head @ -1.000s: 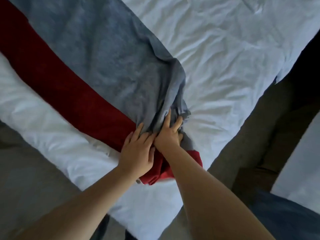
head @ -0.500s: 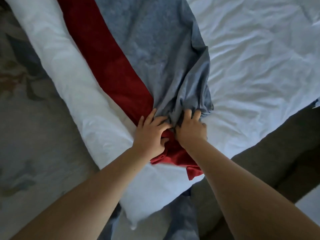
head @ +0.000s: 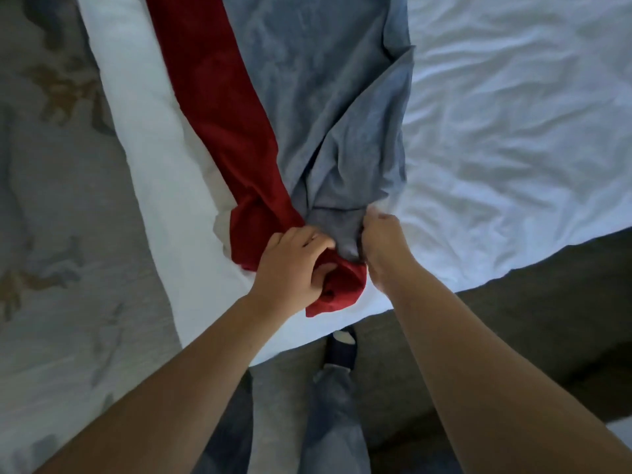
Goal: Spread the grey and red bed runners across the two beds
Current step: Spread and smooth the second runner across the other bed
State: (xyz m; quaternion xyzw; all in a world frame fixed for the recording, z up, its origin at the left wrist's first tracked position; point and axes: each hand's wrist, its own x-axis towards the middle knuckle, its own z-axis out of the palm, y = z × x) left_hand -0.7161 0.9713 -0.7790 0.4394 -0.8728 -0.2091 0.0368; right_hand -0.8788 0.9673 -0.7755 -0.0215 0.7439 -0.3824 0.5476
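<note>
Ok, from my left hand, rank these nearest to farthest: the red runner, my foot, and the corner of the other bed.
1. The red runner: its bunched end is gripped in the left hand.
2. The foot: on the floor, just below and right of that hand.
3. The corner of the other bed: far bottom right, across the floor gap.

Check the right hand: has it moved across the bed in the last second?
Yes, slightly. The camera swung, but against the bed edge the right hand went sideways, off the top of the bunched end of the grey runner to its white-sheet side, gripping it.
</note>
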